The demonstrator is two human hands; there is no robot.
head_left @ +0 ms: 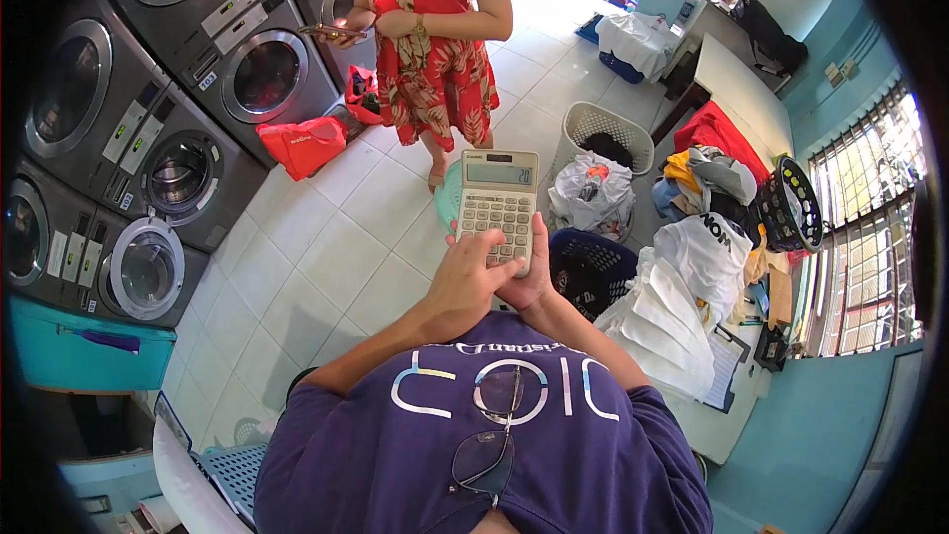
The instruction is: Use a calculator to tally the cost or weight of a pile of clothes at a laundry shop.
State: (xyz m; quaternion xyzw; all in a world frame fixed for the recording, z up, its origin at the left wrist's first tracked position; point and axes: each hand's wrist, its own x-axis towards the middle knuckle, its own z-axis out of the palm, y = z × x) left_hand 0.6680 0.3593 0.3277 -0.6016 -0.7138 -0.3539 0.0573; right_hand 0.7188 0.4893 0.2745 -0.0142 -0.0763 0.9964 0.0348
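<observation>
A beige Casio calculator (495,211) lies in my right hand (535,267), its display upright to me and showing 20. My right thumb runs along the calculator's right edge; the rest of that hand is mostly behind it. Over the lower keys is my left hand (467,274), holding nothing, its fingertips at the keys. Eyeglasses (485,452) hang from the neck of my purple shirt. Just beyond the calculator stands a person in a red floral dress (437,52), holding a phone (331,31).
Front-loading machines (265,76) line the left; one low round door (147,267) stands open. Red bags (302,144) sit on the tiles. At right are a white basket (630,130), a dark blue basket (593,248) and a table (712,437) with clothes and a clipboard (726,367).
</observation>
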